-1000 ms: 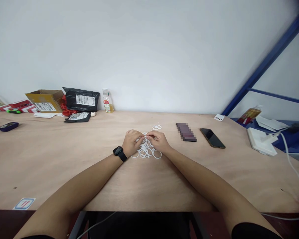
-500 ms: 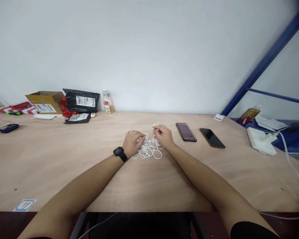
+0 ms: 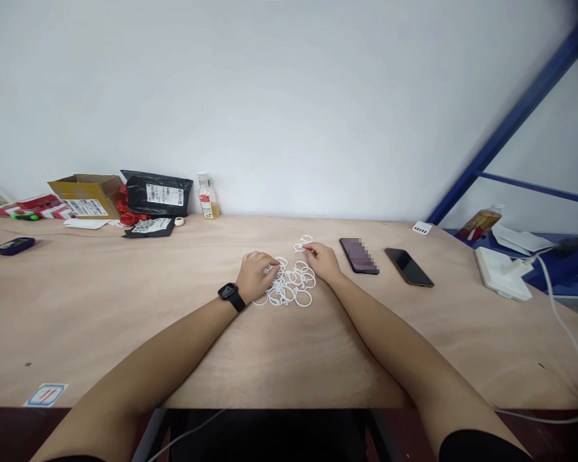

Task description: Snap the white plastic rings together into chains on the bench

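Note:
A loose pile of white plastic rings, several with small tabs or loops, lies on the wooden table in front of me. My left hand, wearing a black watch, rests at the pile's left side with fingers curled together; its fingertips meet the rings, and what they pinch is hidden. Beyond the pile's far right edge, my right hand has thumb and forefinger closed at a small white ring. Another white ring lies just behind those fingertips.
Two phones, one with a blurred screen and one dark, lie to the right. Farther right is a white power strip with a cable. At the back left stand a cardboard box, a black parcel and a bottle.
My right hand has shifted slightly right and nearer to me, uncovering the two rings by its fingertips and more of the pile's right edge. My left hand stays in place.

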Demonstrator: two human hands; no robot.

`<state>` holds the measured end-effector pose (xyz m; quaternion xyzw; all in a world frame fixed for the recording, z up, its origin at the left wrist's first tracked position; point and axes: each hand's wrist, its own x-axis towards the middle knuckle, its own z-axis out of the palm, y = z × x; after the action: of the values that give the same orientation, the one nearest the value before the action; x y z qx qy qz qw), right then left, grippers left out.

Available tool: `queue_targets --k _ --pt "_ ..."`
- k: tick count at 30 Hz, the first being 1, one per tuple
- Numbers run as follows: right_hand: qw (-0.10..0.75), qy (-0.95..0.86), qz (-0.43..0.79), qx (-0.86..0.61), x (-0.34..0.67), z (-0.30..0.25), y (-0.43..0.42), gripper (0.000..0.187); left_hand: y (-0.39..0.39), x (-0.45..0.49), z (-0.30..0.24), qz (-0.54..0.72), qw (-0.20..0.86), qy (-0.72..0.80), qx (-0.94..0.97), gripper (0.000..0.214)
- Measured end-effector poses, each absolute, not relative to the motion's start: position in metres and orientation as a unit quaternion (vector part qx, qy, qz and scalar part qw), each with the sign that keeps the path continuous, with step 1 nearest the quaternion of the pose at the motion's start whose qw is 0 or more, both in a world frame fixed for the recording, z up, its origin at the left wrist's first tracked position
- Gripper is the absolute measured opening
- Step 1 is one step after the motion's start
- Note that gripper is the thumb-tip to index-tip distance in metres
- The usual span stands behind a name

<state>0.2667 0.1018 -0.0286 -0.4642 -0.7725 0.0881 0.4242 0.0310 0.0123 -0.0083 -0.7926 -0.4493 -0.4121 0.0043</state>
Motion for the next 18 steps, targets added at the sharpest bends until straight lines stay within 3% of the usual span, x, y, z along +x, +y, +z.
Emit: queue_targets --k 4,11,18 --pt "0.414 -0.79 0.125 -0.434 0.262 -0.024 0.093 0.024 0.012 0.031 -0.008 -0.406 -0.002 -0.452 -0.794 0.014" --pt "0.281 -0.885 0.152 -0.338 0.261 -0.021 0.087 0.033 0.013 0.031 -0.008 -0.401 -0.005 -0.456 -0.794 0.013" --pt "0.251 -0.872 0.139 -0.396 0.253 -0.014 0.083 0.031 0.012 0.031 -0.008 -0.396 -0.011 -0.458 -0.796 0.016"
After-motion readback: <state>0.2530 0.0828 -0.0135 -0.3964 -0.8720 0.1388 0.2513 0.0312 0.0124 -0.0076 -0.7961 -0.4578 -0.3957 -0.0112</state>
